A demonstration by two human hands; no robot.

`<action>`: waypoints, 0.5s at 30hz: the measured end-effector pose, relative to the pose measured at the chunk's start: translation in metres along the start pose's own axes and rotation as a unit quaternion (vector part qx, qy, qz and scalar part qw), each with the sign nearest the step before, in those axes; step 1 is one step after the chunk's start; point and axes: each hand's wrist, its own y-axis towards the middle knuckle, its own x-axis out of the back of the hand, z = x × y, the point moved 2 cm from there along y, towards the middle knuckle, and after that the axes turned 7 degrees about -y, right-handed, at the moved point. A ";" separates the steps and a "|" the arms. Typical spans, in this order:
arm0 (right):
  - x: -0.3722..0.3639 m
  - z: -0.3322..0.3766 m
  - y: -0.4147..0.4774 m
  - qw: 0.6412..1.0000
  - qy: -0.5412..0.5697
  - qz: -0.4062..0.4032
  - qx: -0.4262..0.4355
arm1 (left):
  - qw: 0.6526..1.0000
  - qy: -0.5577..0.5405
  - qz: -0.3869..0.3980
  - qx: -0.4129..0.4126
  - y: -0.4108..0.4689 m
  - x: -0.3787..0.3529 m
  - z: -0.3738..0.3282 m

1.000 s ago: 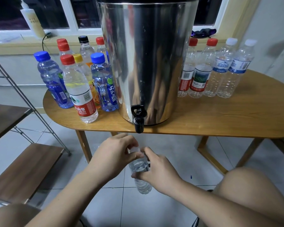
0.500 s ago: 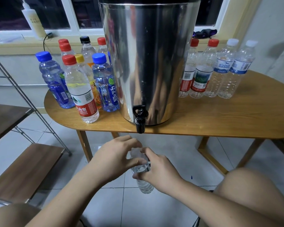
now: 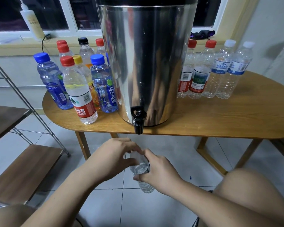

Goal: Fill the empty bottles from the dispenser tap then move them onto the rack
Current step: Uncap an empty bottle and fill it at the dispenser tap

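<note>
The wooden tabletop [image 3: 220,118] carries the steel dispenser [image 3: 146,63]. Below the tabletop's edge, your right hand [image 3: 161,172] wraps its fingers round the clear bottle [image 3: 146,187] near its shoulder. Your left hand [image 3: 115,159] pinches the top of the clear bottle, which is tilted below the black tap [image 3: 138,122].

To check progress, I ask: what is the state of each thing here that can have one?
Tap: no stream visible.
Held bottle: water inside, below the tap.
Left hand: grips the bottle's top.
Right hand: grips its body.
Left bottles: capped, filled.
Right bottles: capped, look empty.
</note>
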 end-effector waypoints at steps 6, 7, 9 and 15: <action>-0.001 0.003 0.001 1.000 -0.007 -0.001 0.003 | 0.997 0.046 -0.030 0.053 -0.001 -0.002 -0.003; -0.001 0.004 0.001 1.000 -0.007 -0.001 0.005 | 0.997 0.041 -0.026 0.055 -0.001 -0.003 -0.004; -0.001 0.003 0.000 1.000 -0.013 -0.007 0.010 | 0.998 0.040 -0.013 0.045 0.000 -0.002 -0.006; 0.008 0.001 -0.002 1.000 0.013 -0.023 0.011 | 0.999 -0.018 -0.042 0.013 -0.001 0.003 -0.007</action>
